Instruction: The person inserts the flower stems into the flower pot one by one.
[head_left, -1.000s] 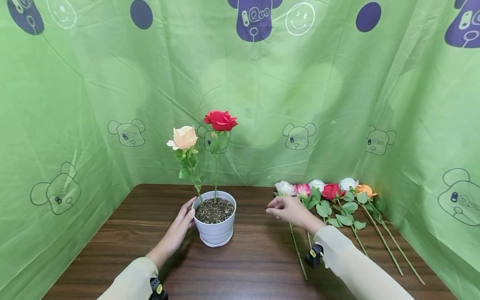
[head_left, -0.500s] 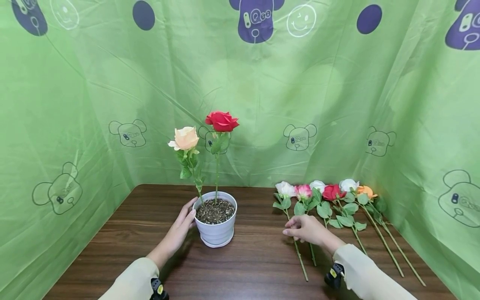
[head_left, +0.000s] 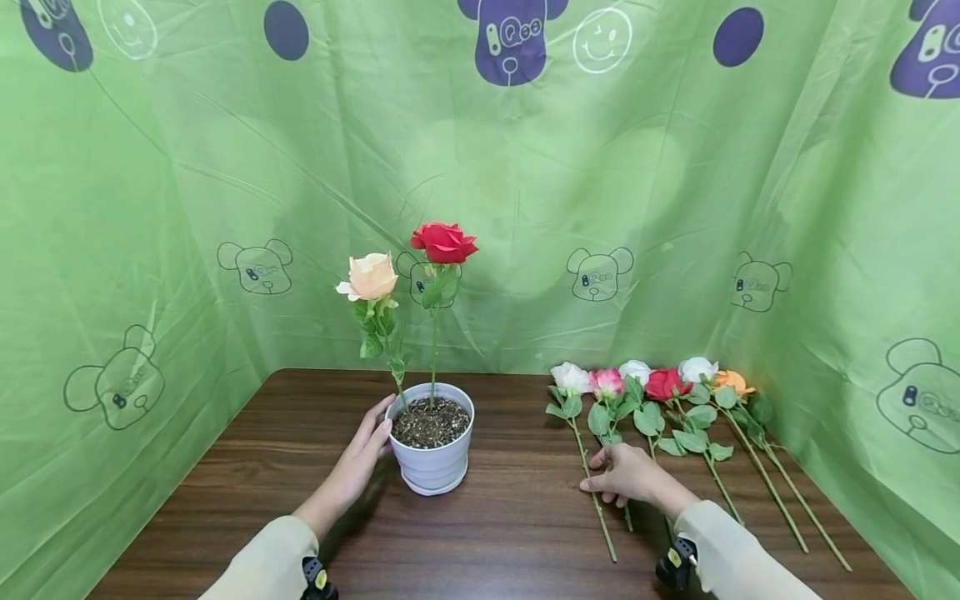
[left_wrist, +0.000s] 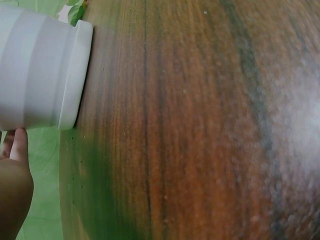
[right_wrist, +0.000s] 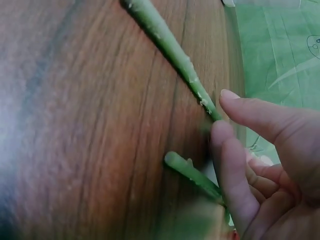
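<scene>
A white flower pot (head_left: pixel 433 467) filled with soil stands on a saucer left of centre. A peach rose (head_left: pixel 371 277) and a red rose (head_left: pixel 443 243) rise upright from it. My left hand (head_left: pixel 358 454) rests against the pot's left side, its fingers fairly straight; the left wrist view shows the thumb touching the pot wall (left_wrist: pixel 35 70). Towards the right, my right hand (head_left: pixel 632 477) pinches the stem (right_wrist: pixel 175 55) of a white rose (head_left: pixel 572 379) between thumb and index finger. That rose lies flat on the table.
Beside the white rose lie a pink rose (head_left: pixel 606 382), another white rose (head_left: pixel 634 370), a red rose (head_left: pixel 666 384), a further white rose (head_left: pixel 697 369) and an orange rose (head_left: pixel 732 382). Green cloth (head_left: pixel 510 317) surrounds the wooden table (head_left: pixel 510 542).
My right hand has moved right and towards me, from near the white rose's bloom down to its stem, and its fingers have closed there. The left hand stays at the pot.
</scene>
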